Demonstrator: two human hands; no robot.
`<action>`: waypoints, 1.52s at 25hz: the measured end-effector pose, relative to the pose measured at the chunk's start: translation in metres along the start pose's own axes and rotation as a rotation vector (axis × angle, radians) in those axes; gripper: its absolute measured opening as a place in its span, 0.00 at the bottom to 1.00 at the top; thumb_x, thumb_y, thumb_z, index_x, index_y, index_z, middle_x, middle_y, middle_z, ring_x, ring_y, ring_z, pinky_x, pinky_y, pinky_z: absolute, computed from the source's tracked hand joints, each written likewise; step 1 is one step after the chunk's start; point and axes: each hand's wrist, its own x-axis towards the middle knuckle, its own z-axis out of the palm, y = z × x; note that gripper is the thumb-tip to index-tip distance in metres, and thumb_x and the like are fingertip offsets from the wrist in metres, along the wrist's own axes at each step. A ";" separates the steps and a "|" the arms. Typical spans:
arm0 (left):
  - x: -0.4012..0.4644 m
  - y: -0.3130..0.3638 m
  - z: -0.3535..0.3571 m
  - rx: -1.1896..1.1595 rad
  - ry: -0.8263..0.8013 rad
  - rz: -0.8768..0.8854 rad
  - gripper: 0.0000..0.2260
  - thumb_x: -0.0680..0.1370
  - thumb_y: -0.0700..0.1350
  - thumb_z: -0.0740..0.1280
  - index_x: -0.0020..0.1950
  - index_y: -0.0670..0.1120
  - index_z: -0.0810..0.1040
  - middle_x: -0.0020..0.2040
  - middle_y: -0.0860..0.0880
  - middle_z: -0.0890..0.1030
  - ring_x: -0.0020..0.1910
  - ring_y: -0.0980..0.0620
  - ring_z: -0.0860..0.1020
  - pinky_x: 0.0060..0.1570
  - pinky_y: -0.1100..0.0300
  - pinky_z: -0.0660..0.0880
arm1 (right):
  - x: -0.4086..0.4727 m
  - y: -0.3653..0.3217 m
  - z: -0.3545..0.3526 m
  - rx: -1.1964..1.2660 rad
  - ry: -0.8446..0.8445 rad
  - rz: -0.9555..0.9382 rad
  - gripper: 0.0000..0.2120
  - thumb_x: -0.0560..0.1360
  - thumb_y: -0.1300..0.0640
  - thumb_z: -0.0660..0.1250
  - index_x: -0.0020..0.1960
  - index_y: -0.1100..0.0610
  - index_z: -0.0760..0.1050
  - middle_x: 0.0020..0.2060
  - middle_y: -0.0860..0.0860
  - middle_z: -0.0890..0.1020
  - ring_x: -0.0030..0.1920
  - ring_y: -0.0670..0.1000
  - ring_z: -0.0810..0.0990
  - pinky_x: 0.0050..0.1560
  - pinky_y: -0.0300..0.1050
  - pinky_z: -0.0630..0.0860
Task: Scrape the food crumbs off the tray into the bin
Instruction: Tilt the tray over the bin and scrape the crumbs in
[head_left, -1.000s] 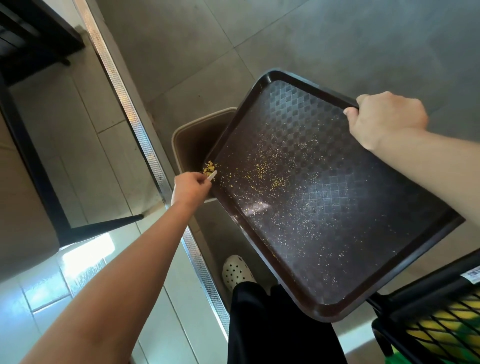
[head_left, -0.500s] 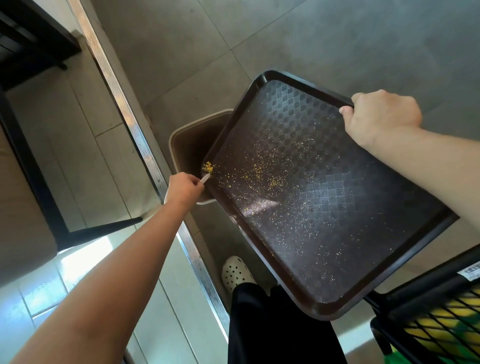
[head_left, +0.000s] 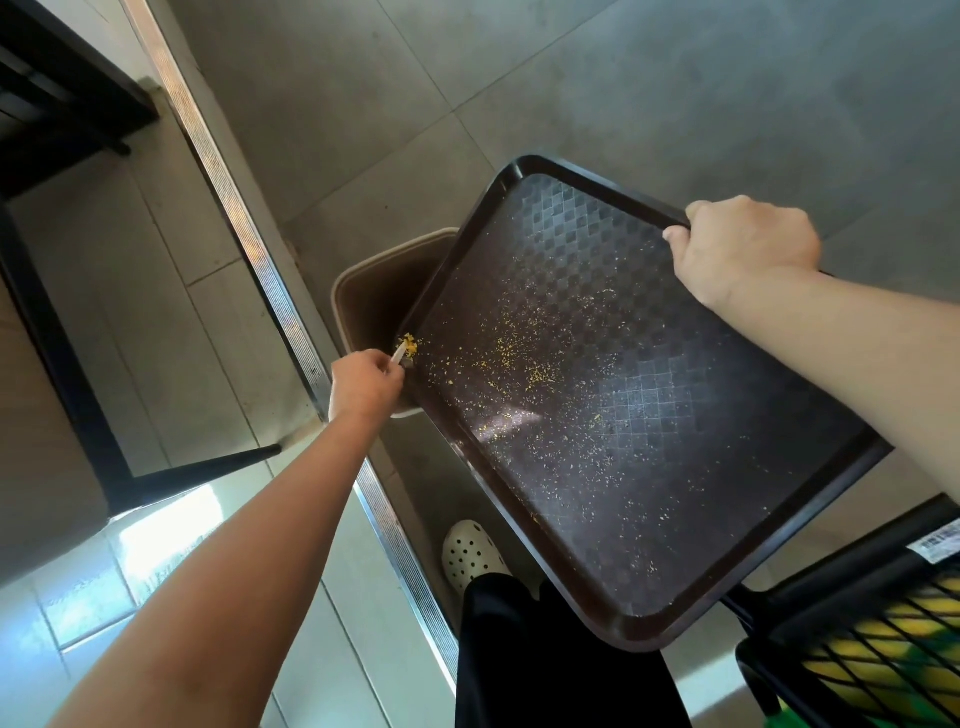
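A white perforated clog (head_left: 474, 554) stands on grey floor tiles (head_left: 623, 93). A metal threshold strip (head_left: 249, 249) runs diagonally; a black mesh basket (head_left: 878, 670) sits near right.

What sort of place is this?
Probably a canteen or fast-food eatery: a brown cafeteria tray dusted with crumbs, a bin on the tiled floor, dark furniture legs.

No text, brand or number can be read here. The only printed item is a small white label (head_left: 939, 545) stuck on the black frame (head_left: 852, 566) at the lower right edge; it carries dark marks like a barcode or fine print, but they are too small and blurred to make out.
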 end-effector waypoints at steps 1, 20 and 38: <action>-0.002 0.004 0.003 -0.014 -0.013 0.034 0.10 0.76 0.41 0.62 0.49 0.40 0.81 0.43 0.43 0.81 0.40 0.49 0.77 0.43 0.60 0.73 | 0.000 0.001 0.000 -0.002 0.001 -0.001 0.18 0.82 0.50 0.51 0.55 0.60 0.74 0.47 0.62 0.79 0.49 0.63 0.78 0.41 0.47 0.66; -0.007 0.019 0.019 -0.063 0.027 0.022 0.09 0.77 0.42 0.63 0.48 0.39 0.81 0.41 0.43 0.81 0.38 0.48 0.77 0.44 0.58 0.75 | -0.002 0.005 0.004 -0.001 0.000 0.005 0.18 0.82 0.50 0.50 0.56 0.60 0.74 0.47 0.62 0.79 0.49 0.63 0.78 0.41 0.47 0.66; 0.004 0.021 0.011 -0.116 0.091 -0.186 0.07 0.74 0.42 0.66 0.45 0.39 0.81 0.39 0.45 0.78 0.38 0.47 0.77 0.39 0.61 0.71 | 0.002 0.003 0.001 0.016 0.008 -0.015 0.18 0.82 0.51 0.51 0.57 0.61 0.74 0.49 0.63 0.79 0.51 0.64 0.78 0.43 0.48 0.65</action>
